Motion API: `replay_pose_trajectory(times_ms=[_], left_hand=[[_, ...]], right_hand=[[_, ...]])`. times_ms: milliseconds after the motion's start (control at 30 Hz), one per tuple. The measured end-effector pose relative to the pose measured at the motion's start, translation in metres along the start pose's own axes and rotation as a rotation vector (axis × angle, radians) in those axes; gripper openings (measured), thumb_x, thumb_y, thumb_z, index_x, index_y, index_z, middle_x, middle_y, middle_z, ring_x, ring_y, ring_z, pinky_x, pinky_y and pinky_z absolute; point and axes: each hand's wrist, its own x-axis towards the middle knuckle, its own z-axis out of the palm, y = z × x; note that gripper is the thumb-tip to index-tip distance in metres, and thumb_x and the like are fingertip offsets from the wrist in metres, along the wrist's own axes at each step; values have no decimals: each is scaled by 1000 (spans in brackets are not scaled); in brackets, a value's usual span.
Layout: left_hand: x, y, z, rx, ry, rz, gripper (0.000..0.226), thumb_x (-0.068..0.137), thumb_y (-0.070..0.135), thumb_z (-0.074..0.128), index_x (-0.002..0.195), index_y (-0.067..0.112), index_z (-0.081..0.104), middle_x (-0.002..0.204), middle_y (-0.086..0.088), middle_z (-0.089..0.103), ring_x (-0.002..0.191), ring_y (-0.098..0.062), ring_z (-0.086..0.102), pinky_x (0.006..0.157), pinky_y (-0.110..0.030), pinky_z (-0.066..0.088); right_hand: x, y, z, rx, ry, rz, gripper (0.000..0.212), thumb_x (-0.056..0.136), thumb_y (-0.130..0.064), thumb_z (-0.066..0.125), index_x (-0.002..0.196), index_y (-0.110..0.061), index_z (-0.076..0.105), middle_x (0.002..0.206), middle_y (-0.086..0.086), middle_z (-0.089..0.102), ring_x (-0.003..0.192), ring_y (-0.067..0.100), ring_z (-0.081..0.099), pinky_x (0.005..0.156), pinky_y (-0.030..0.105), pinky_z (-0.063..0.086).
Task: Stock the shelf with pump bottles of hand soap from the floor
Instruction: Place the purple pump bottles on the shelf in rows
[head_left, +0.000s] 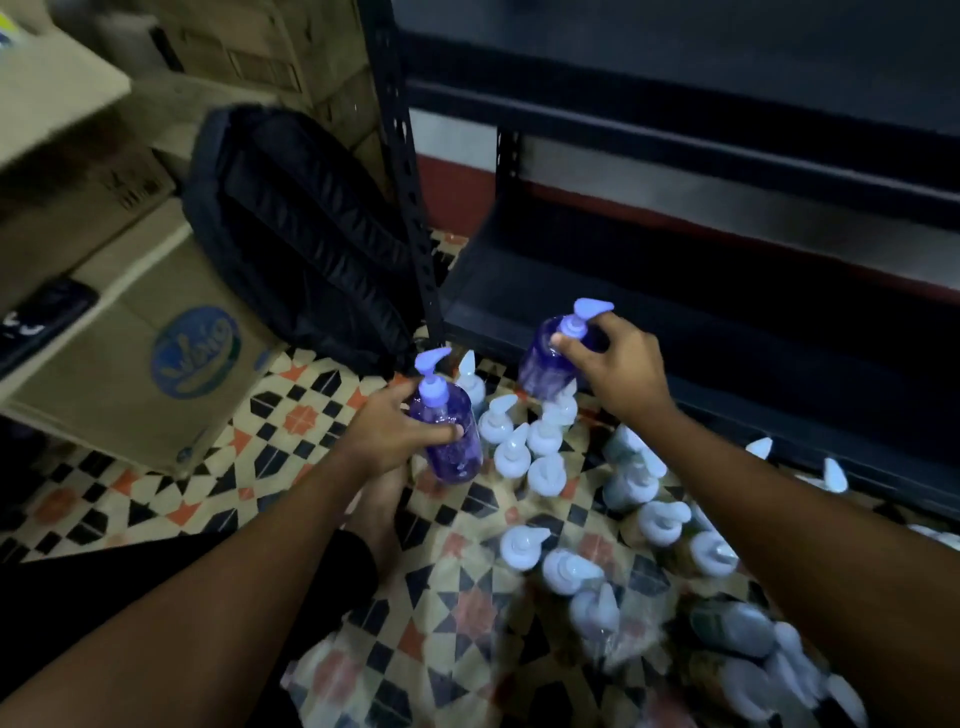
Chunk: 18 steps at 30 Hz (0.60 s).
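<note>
My left hand (387, 434) grips a purple pump bottle (452, 447) around its body, lifted above the tiled floor. My right hand (618, 364) holds a second purple pump bottle (543, 364) by its shoulder, near the front edge of the dark bottom shelf (675, 332). Several pump bottles with white tops (540, 441) stand on the floor between and below my hands, and more (670, 525) stretch toward the lower right. The shelf's boards look bare.
A black backpack (301, 234) leans against the shelf's perforated upright (410, 208). Cardboard boxes (156, 358) stand at the left, with a dark phone (41, 322) on one. My bare foot (379, 509) rests on the patterned tile floor (291, 415).
</note>
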Motion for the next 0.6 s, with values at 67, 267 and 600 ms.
replay_pose_trajectory(times_ms=[67, 267, 600], left_hand=[[-14, 29, -7, -19, 2, 75, 38, 72, 7, 88, 105, 19, 74, 94, 3, 79, 86, -9, 74, 73, -13, 55], [-69, 111, -10, -109, -22, 310, 26, 79, 1, 82, 99, 15, 73, 83, 8, 77, 74, -4, 70, 68, -11, 51], [-108, 197, 54, -319, -97, 390, 48, 72, 28, 86, 113, 15, 66, 97, -1, 75, 81, -16, 72, 69, -33, 56]], right_hand=[[-12, -10, -26, 63, -22, -11, 28, 91, -46, 68, 108, -23, 67, 94, -6, 72, 90, 12, 67, 81, 27, 49], [-57, -35, -92, 306, 46, -11, 24, 98, -50, 55, 107, -27, 54, 84, -9, 61, 74, 1, 58, 79, 27, 47], [-131, -46, -175, 860, 201, 297, 51, 78, -72, 67, 88, -23, 58, 76, 0, 60, 68, 17, 59, 71, 37, 50]])
